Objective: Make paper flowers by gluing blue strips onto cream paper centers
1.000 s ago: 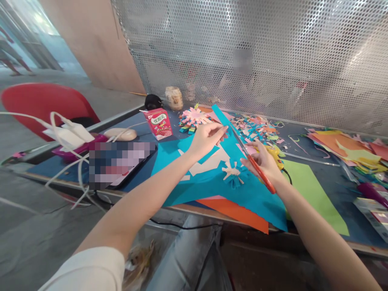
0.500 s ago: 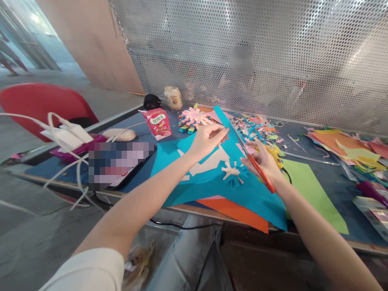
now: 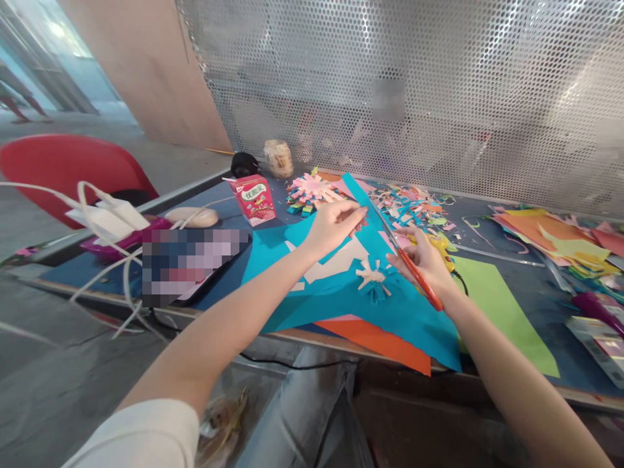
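My left hand (image 3: 336, 224) pinches a blue paper strip (image 3: 355, 186) that slants up and away from the fingers. Red-handled scissors (image 3: 414, 273) are gripped in my right hand (image 3: 422, 257), their blades pointing up and left along the strip's edge. Whether the blades are parted is hard to make out. Under both hands lies a large blue paper sheet (image 3: 312, 309), with pale pink paper pieces (image 3: 341, 259) on it. A small fringed paper flower (image 3: 374, 279), pale pink and blue, rests on the sheet between my forearms.
Behind are a pink fringed flower (image 3: 314, 187) and a heap of paper scraps (image 3: 414, 205). A red drink carton (image 3: 254, 200), a tablet (image 3: 195, 263) and white cables (image 3: 127, 260) stand left. Green paper (image 3: 507, 312) and piled coloured paper (image 3: 560, 234) lie right. A perforated metal panel (image 3: 414, 84) rises behind.
Almost nothing differs. The far end of the blue strip has dipped slightly to the left; both hands and the scissors stay in place.
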Demonstrator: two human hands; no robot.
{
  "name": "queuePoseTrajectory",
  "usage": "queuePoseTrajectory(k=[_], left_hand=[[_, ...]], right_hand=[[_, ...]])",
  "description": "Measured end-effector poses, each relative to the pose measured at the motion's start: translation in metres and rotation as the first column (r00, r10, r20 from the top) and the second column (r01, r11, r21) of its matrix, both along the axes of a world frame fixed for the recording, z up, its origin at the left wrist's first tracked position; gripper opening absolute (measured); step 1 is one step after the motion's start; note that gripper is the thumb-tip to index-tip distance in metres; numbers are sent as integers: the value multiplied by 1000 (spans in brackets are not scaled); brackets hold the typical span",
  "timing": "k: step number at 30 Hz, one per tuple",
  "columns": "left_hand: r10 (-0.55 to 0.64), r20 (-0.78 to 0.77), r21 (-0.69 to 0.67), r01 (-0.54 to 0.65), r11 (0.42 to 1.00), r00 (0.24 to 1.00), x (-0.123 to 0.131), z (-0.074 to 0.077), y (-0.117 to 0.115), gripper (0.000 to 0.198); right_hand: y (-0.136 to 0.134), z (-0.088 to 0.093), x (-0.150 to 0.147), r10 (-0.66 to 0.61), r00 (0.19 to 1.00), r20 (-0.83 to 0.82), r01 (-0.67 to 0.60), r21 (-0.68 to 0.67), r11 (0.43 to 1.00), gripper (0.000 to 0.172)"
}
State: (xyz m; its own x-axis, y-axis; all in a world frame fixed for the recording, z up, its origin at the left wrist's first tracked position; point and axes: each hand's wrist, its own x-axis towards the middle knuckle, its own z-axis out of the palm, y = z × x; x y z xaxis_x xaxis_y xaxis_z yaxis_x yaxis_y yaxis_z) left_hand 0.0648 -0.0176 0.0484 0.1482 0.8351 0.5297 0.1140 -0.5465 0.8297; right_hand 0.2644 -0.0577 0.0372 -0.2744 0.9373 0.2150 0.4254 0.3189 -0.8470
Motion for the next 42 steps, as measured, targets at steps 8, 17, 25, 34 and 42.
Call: queuePoseTrajectory(k=[8, 17, 25, 34, 42], left_hand=[[-17, -67, 29, 19, 999, 998, 0, -1, -1, 26], [-64, -27, -3, 64, 998, 998, 2, 1, -2, 26], [-115, -99, -11, 115, 993, 988, 7, 1, -8, 31], [-134, -92, -53, 130, 990, 987, 7, 1, -9, 28], [-175, -139, -79, 165, 983, 975, 8, -1, -12, 29]], right_hand=[[-1, -1, -1, 8, 1000, 6, -8, -2, 1000, 57], [-1, 1, -1, -28, 1000, 10, 28, 13, 1000, 58], [-2, 0, -3, -9, 1000, -22, 9, 0, 1000, 59], [-1, -1, -2, -5, 999, -37, 6, 16, 1000, 60], [-3, 1, -3, -1, 998, -63, 1, -12, 1000, 61]])
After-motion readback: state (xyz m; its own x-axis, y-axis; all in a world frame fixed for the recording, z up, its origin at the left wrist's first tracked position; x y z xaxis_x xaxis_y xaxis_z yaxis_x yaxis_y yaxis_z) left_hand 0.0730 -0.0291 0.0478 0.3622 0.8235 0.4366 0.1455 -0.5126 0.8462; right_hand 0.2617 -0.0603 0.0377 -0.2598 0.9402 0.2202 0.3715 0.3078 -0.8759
